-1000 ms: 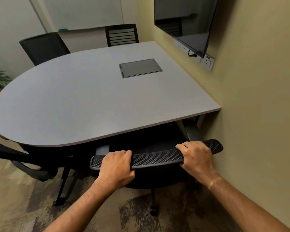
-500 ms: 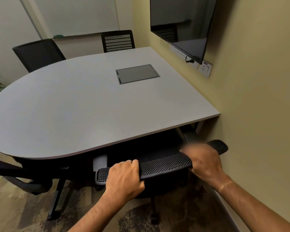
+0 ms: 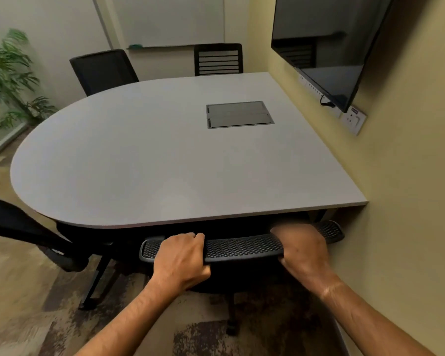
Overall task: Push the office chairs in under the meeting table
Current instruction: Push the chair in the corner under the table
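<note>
A black mesh office chair (image 3: 242,247) stands right in front of me, its seat hidden under the grey meeting table (image 3: 144,160). Only the top of its backrest shows below the table's near edge. My left hand (image 3: 180,260) is wrapped around the backrest's left part. My right hand (image 3: 303,250) grips the backrest near its right end, slightly blurred. A second black chair (image 3: 23,227) stands at the near left, partly outside the table's curved edge. Two more chairs, one black mesh (image 3: 103,70) and one slatted (image 3: 218,59), sit at the far side.
A yellow wall (image 3: 401,214) runs close along the right, carrying a dark screen (image 3: 324,39) and a socket plate (image 3: 353,119). A cable hatch (image 3: 238,114) is set in the tabletop. A potted plant (image 3: 8,78) stands at far left. The floor is patterned carpet (image 3: 23,304).
The chair's backrest has moved closer to the table's edge and further under it. My right hand shifted its hold near the backrest's right end. My view swung left, revealing the plant.
</note>
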`<move>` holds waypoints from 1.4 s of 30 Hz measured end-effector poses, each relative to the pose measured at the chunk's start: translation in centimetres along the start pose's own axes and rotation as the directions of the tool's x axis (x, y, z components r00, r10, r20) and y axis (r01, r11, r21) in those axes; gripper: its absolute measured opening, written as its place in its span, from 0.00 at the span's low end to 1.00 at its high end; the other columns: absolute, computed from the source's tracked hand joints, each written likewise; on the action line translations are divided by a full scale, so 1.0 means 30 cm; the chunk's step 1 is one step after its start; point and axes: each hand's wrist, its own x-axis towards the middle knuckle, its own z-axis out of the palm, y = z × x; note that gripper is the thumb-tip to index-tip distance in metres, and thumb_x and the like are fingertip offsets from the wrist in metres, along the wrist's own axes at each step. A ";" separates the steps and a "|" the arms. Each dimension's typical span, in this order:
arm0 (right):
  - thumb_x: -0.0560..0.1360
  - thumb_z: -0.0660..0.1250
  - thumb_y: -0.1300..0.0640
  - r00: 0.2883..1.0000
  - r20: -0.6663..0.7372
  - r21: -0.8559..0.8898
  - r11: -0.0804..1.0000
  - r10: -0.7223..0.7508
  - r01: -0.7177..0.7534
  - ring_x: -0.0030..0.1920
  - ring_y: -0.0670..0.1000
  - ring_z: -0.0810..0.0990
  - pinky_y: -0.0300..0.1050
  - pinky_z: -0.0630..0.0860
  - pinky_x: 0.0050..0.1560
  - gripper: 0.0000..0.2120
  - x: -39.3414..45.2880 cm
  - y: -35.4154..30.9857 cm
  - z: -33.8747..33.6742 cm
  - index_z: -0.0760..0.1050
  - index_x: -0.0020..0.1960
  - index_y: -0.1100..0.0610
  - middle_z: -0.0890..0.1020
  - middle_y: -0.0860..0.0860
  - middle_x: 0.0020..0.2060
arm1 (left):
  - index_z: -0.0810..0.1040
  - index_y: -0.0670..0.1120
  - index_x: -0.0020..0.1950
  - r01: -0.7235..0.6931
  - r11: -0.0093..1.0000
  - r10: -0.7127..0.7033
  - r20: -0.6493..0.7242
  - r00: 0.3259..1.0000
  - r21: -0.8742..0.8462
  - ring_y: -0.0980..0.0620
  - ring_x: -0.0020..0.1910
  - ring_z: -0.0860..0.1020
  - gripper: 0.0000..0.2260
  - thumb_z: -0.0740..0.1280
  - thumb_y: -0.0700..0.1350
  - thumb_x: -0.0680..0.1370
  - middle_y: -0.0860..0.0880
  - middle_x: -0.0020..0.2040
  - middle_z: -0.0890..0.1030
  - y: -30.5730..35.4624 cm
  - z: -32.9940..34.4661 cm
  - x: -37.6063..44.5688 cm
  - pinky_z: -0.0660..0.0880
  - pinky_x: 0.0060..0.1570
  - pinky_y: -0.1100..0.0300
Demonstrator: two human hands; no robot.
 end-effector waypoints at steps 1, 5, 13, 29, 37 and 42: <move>0.51 0.81 0.63 1.000 0.008 -0.003 1.000 -0.007 0.007 0.39 0.54 0.83 0.50 0.80 0.43 0.27 0.019 0.016 0.004 0.83 0.49 0.55 0.84 0.51 0.38 | 0.70 0.50 0.40 0.013 1.000 -0.013 -0.001 1.000 0.000 0.49 0.32 0.73 0.11 0.60 0.56 0.64 0.53 0.34 0.72 0.005 0.000 0.018 0.68 0.31 0.56; 0.52 0.81 0.64 0.998 0.061 -0.030 1.000 -0.005 0.007 0.38 0.54 0.82 0.50 0.79 0.43 0.27 0.079 0.052 0.020 0.83 0.50 0.56 0.84 0.51 0.37 | 0.70 0.49 0.40 0.041 0.999 -0.042 0.003 0.999 0.031 0.48 0.32 0.73 0.12 0.61 0.55 0.64 0.53 0.34 0.73 0.017 -0.003 0.070 0.65 0.30 0.57; 0.58 0.77 0.67 0.996 0.084 -0.032 0.999 0.005 -0.002 0.37 0.56 0.81 0.50 0.79 0.43 0.20 0.164 0.058 0.042 0.83 0.50 0.57 0.84 0.52 0.35 | 0.74 0.48 0.43 0.050 0.998 -0.050 -0.011 0.999 0.045 0.44 0.34 0.77 0.14 0.61 0.55 0.63 0.50 0.36 0.78 -0.016 0.003 0.144 0.64 0.31 0.56; 0.65 0.75 0.61 0.989 0.145 -0.084 0.997 0.015 -0.003 0.40 0.55 0.81 0.49 0.77 0.46 0.16 0.284 0.044 0.079 0.82 0.53 0.56 0.84 0.52 0.39 | 0.70 0.48 0.40 0.056 0.996 -0.059 0.034 0.998 0.074 0.49 0.29 0.67 0.13 0.62 0.55 0.64 0.52 0.32 0.70 -0.105 0.026 0.266 0.62 0.29 0.57; 0.62 0.78 0.61 0.992 0.124 -0.080 0.997 -0.001 0.011 0.36 0.56 0.81 0.50 0.78 0.42 0.16 0.294 0.034 0.089 0.83 0.49 0.57 0.83 0.53 0.36 | 0.71 0.47 0.41 0.077 0.993 -0.083 0.066 0.994 0.089 0.49 0.30 0.68 0.13 0.64 0.55 0.64 0.51 0.33 0.72 -0.124 0.021 0.271 0.62 0.29 0.58; 0.63 0.76 0.62 0.992 0.125 -0.088 0.996 0.002 0.009 0.38 0.55 0.81 0.49 0.77 0.43 0.15 0.295 0.038 0.097 0.83 0.50 0.56 0.83 0.52 0.37 | 0.71 0.48 0.42 0.084 0.993 -0.090 0.064 0.994 0.082 0.48 0.31 0.68 0.13 0.64 0.55 0.64 0.51 0.35 0.73 -0.122 0.021 0.270 0.63 0.30 0.57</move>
